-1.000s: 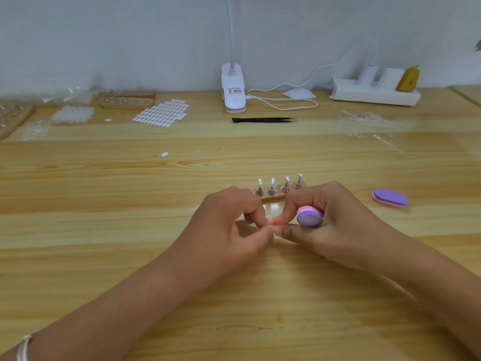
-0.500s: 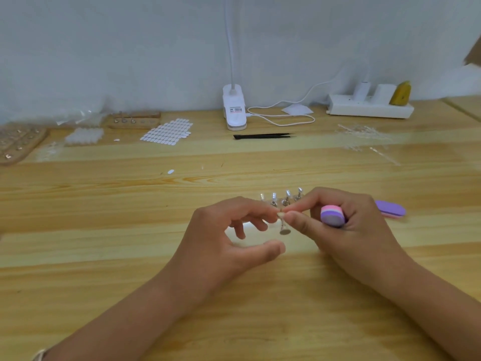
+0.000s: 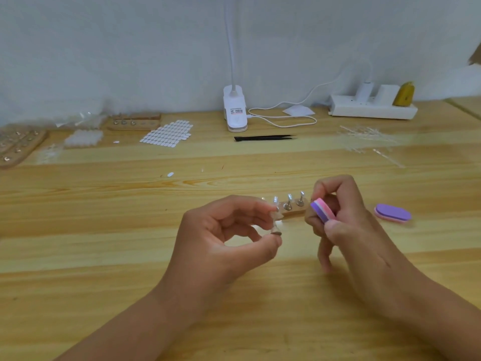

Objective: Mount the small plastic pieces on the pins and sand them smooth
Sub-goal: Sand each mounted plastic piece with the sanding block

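My left hand (image 3: 226, 230) pinches a small metal pin (image 3: 354, 227) between thumb and fingertips, lifted above the table; a clear plastic piece sits at its upper end. My right hand (image 3: 346, 225) grips a pink and purple sanding block (image 3: 322, 210), held a short way right of the pin and not touching it. Behind both hands a small wooden holder (image 3: 291, 212) stands on the table with three metal pins (image 3: 289, 201) upright in it.
A second purple sanding block (image 3: 393, 212) lies to the right. Farther back are black tweezers (image 3: 264, 138), a white clip lamp (image 3: 235, 113), a sheet of white pieces (image 3: 166, 132), a power strip (image 3: 372, 108), clear sticks (image 3: 367, 138) and more wooden holders (image 3: 135, 121) at the left.
My hands have drawn apart. The pin went from both hands' fingertips to my left hand alone, and my right hand moved right and up with the sanding block.
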{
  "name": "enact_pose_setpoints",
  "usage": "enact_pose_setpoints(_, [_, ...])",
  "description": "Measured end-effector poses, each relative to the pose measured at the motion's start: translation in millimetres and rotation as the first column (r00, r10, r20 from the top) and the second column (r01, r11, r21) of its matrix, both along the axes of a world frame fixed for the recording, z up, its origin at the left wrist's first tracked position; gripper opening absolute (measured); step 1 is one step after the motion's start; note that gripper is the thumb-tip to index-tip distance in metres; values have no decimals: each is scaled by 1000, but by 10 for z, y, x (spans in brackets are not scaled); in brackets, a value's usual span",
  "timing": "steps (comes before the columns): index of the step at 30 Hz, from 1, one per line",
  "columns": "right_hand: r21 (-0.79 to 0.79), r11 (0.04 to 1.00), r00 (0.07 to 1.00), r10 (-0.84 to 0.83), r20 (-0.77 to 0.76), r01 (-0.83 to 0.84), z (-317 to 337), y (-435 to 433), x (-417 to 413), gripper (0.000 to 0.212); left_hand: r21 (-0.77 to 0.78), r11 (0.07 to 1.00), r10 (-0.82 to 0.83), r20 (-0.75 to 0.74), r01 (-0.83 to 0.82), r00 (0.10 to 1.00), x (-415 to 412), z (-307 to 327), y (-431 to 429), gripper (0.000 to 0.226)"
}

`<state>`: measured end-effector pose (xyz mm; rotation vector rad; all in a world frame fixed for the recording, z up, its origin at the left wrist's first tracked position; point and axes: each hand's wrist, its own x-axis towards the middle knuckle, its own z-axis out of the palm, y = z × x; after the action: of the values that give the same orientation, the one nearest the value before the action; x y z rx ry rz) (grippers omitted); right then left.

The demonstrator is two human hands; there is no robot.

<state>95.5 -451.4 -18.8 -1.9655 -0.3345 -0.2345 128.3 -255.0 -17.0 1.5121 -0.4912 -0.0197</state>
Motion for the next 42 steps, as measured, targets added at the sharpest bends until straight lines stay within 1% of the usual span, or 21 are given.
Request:
enact_pose_setpoints(1, [-48, 999, 1000, 4, 24, -3, -12, -21, 1, 19, 7, 1000, 7, -15, -6, 1000, 6, -6, -5, 31])
enact_pose_setpoints(3, [-142, 990, 991, 39, 126, -21, -48, -36, 12, 11, 21, 1000, 17, -37, -17, 999, 10, -16, -17, 30])
enact_pose_setpoints(5, [-241, 970, 954, 55, 294, 18, -80, -15, 36, 16, 38, 999, 27, -37, -25, 999, 5, -17, -27, 29])
enact_pose_setpoints(7, [-245, 965, 898, 23, 439, 95, -112, 35, 66, 25, 50, 998, 26, -27, -24, 999, -6, -7, -29, 29])
enact_pose_setpoints(11, [-209, 969, 827, 7, 562, 135, -118, 77, 103, 25, 13, 1000, 3, -19, -3, 1000, -32, 8, -14, 29])
enact_pose_setpoints(14, [-203, 964, 816, -25, 578, 173, -106, -8, 132, 24, -40, 999, -5, -66, 2, 998, -13, 8, 0, 28])
enact_pose_setpoints(16, [-155, 970, 815, -64, 576, 186, -97, -14, 125, 23, -59, 998, -6, -80, 1, 997, 10, 5, 7, 28])
enact_pose_setpoints(18, [-121, 979, 808, -64, 586, 166, -86, 47, 108, 25, -54, 998, -19, -69, 15, 997, 16, 6, 13, 28])
enact_pose_setpoints(20, [-147, 978, 790, -26, 612, 147, -99, 91, 101, 24, -43, 998, -43, -44, 41, 998, 6, 6, 14, 28])
enact_pose_setpoints(22, [-170, 973, 797, -22, 603, 155, -109, 48, 107, 23, -53, 998, -45, -40, 43, 998, 6, 7, 13, 28])
enact_pose_setpoints(25, [-122, 970, 810, -104, 577, 211, -98, 0, 118, 24, -72, 997, -30, -62, 25, 998, 28, 7, 20, 28])
enact_pose_setpoints(27, [-87, 975, 793, -113, 599, 204, -93, 61, 101, 24, -75, 997, -42, -81, 36, 996, 28, 9, 23, 29])
enact_pose_setpoints(29, [-116, 979, 774, -58, 630, 168, -120, 107, 87, 22, -106, 991, -95, -114, 83, 989, 18, 14, 29, 28])
enact_pose_setpoints(31, [-149, 973, 789, -49, 613, 177, -132, 45, 107, 22, -196, 973, -156, -173, 122, 972, 22, 19, 40, 28])
enact_pose_setpoints(33, [-98, 977, 814, -101, 571, 189, -131, 1, 113, 28, -252, 959, -186, -207, 131, 960, 35, 23, 48, 30])
enact_pose_setpoints(35, [-16, 988, 809, -117, 576, 155, -115, 51, 73, 27, -272, 952, -207, -235, 140, 950, 44, 33, 36, 31])
enact_pose_setpoints(36, [-16, 989, 788, -106, 606, 145, -115, 97, 52, 26, -288, 946, -222, -253, 146, 942, 44, 36, 30, 31])
enact_pose_setpoints(38, [-105, 979, 750, -66, 658, 178, -131, 144, 51, 26, -333, 925, -283, -280, 184, 917, 38, 40, 26, 29])
enact_pose_setpoints(39, [-141, 970, 749, -56, 660, 197, -143, 122, 73, 24, -352, 913, -314, -280, 207, 907, 35, 41, 26, 27])
enact_pose_setpoints(40, [-147, 968, 759, -62, 648, 205, -149, 97, 96, 23, -364, 904, -337, -277, 226, 900, 33, 44, 27, 25])
enact_pose_setpoints(42, [-88, 978, 778, -94, 621, 189, -123, 86, 97, 26, -377, 895, -360, -289, 240, 887, 32, 46, 26, 26])
